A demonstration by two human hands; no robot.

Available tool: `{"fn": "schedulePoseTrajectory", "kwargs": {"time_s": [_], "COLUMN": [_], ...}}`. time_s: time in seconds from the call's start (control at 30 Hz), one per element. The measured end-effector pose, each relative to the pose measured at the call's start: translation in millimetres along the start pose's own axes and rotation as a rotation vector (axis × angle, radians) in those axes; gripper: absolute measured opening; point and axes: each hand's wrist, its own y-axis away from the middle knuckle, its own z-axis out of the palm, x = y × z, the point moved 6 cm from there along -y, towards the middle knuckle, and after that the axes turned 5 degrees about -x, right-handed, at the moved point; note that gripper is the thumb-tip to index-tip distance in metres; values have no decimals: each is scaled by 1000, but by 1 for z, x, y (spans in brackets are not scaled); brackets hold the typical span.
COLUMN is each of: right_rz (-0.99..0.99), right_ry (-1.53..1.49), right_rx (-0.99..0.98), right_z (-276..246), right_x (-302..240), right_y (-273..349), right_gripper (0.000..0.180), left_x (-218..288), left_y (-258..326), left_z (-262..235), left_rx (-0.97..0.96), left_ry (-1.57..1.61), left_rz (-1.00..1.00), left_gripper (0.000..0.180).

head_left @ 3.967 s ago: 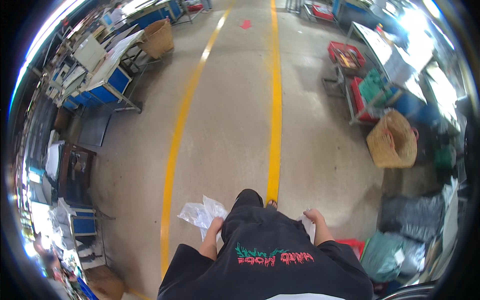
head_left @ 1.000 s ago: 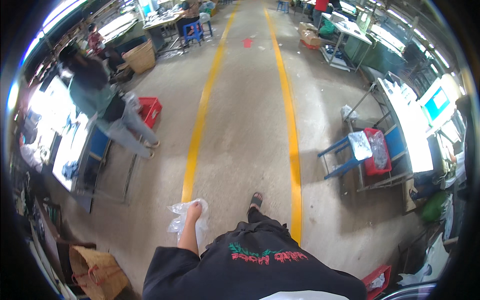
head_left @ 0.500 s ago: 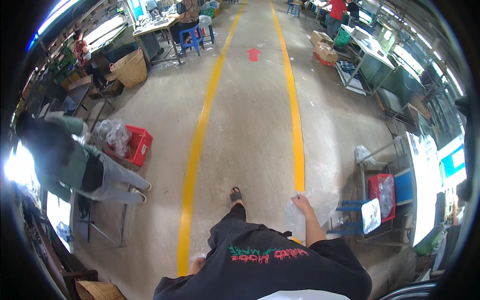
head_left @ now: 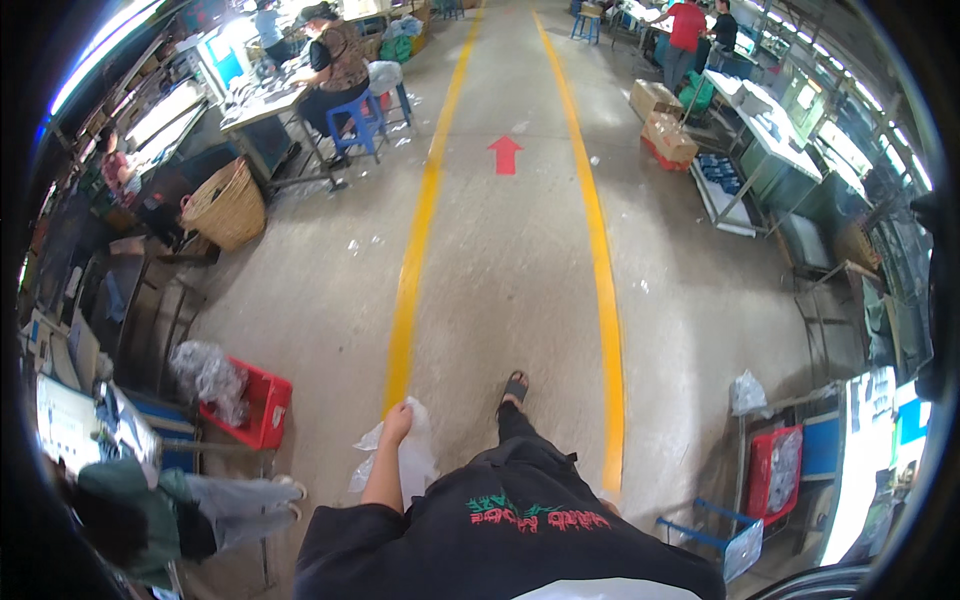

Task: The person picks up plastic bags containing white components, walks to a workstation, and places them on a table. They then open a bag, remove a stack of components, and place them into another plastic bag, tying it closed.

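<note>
My left hand (head_left: 397,422) is swung forward over the left yellow floor line, its fingers closed on a thin, clear plastic bag (head_left: 416,448). The bag hangs crumpled beside the forearm. At the right side of my dark shirt only a sliver of my right hand (head_left: 609,505) shows. Its fingers, and whatever they might hold, are hidden behind the shirt. Below me, one foot in a dark sandal (head_left: 515,387) is set on the concrete between the two lines.
A red crate (head_left: 268,415) with clear bags stands left, close to a person in green (head_left: 165,500). A wicker basket (head_left: 228,207) is farther on. To the right are a blue-legged stool (head_left: 740,550), another red crate (head_left: 765,480) and cardboard boxes (head_left: 668,138). A red arrow (head_left: 505,155) marks the aisle.
I have walked forward along the aisle. My left hand has swung forward into view with a plastic bag. My right hand, earlier out front with a clear bag, has dropped back mostly behind the shirt.
</note>
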Motion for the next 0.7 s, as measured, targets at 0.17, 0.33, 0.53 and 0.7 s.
{"fn": "schedulePoseTrajectory", "kwargs": {"time_s": [0.17, 0.33, 0.53, 0.7], "right_rz": [298, 423, 212, 456], "right_ry": [348, 1334, 1192, 1150], "right_rx": [160, 92, 223, 227], "right_z": [-18, 22, 98, 106], "right_x": [-174, -401, -582, -598], "right_y": [-260, -572, -799, -909], "right_gripper": [50, 58, 66, 60], "left_x": [52, 61, 141, 263], "left_y": [-111, -171, -309, -521], "left_z": [-1, 13, -32, -118], "left_rx": [30, -97, -280, -418], "left_ry": [32, 727, 539, 405], "left_rz": [-164, -627, -772, -702], "left_gripper": [52, 48, 47, 46]}}
